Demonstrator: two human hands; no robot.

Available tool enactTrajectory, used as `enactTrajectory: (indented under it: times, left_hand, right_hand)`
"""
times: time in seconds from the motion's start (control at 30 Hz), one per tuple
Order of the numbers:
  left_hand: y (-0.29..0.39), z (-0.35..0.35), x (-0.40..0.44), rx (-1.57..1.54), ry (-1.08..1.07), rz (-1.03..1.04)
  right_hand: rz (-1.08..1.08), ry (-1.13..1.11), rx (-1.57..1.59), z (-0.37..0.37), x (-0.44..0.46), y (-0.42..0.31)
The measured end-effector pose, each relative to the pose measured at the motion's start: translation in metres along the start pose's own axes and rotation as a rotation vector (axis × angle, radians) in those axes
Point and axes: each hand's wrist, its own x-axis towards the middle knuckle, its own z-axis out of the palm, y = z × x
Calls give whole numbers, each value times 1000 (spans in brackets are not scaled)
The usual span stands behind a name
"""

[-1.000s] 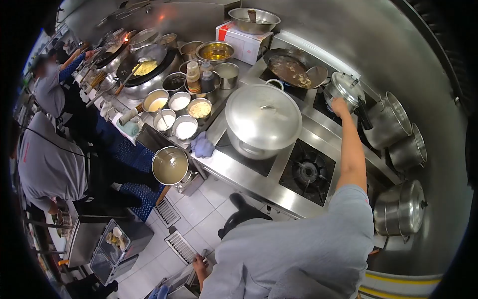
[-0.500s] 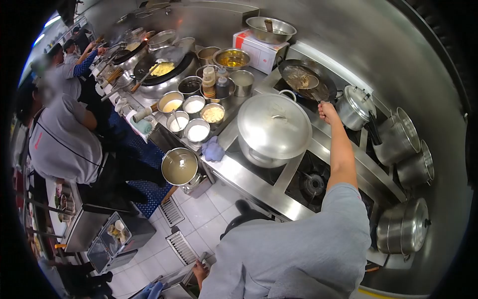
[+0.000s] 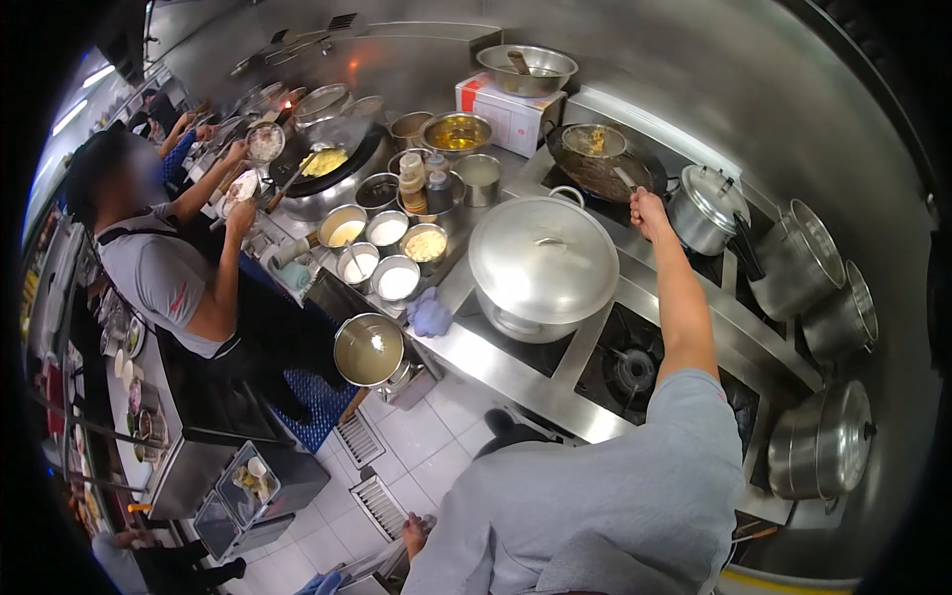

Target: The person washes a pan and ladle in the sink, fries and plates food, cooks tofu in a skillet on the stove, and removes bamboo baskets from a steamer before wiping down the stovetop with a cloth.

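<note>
Pot [image 3: 543, 248], big and lidded, just off the centre toward two o'clock, with a loop handle near the wok [image 3: 585, 178]: perhaps the heaviest trouble, from catching of the bare forearm [image 3: 684, 297] on its rim during a pull back. Wok, between one and two o'clock: possible hot splash, from too quick a dip or lift. Cooker [image 3: 702, 213], a little after two o'clock, with black handle toward almost five: possible knock, from a wide swing of the elbow. Skimmer [image 3: 593, 149], near twelve o'clock of the wok: possible spilling, from tilting of the wrist.

As for looks, wok wide and round, dark brown inside; depth of contents not possible to judge. Skimmer of round mesh, over the wok; touching or apart, not clear. Its handle straight, running toward five o'clock into the right hand [image 3: 650, 211], with fingers closed around it. Left hand [image 3: 414, 535], low at half past six: grip too small to make out. Smallest, bits [image 3: 598, 140] in the mesh: yellowish orange, exact kind not certain.
</note>
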Motion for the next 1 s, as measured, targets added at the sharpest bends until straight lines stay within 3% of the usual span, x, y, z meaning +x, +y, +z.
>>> enactTrajectory:
  times: [0.07,0.13,0.2,0.27,0.37,0.47,0.6,0.67,0.7,0.77,0.9,1.0]
  left_hand:
    - [39,6,-28,42,7,54]
    - [45,4,-18,145,-46,87]
    - [50,6,-15,247,-100,119]
    - [54,15,-14,109,-7,-95]
    - [51,14,-2,86,-142,-85]
    - [64,19,-5,104,-104,-47]
    - [70,24,3,94,-72,-108]
    - [68,26,3,39,-63,-114]
    - [67,27,1,35,-63,-116]
    - [62,25,-4,0,-83,-137]
    - [48,18,-20,-54,-90,-129]
    - [41,14,-42,-24,-127,-7]
  right_hand:
    - [-70,72,-83,-15,-6,-3]
    - [-177,286,-380,-41,1,-6]
    - [-415,470,-801,-83,21,4]
    - [-477,505,-1017,-110,14,-4]
    - [-483,561,-1220,-132,-1,-7]
    - [-395,489,-1383,-141,-14,-11]
    - [-582,323,-1343,-178,28,21]
    - [-90,102,-764,-159,-5,11]
    - [-91,100,-767,-148,-15,12]
    - [35,-10,-418,-129,-29,17]
    - [65,-49,-283,-87,-38,28]
    - [100,-82,-151,-59,-41,28]
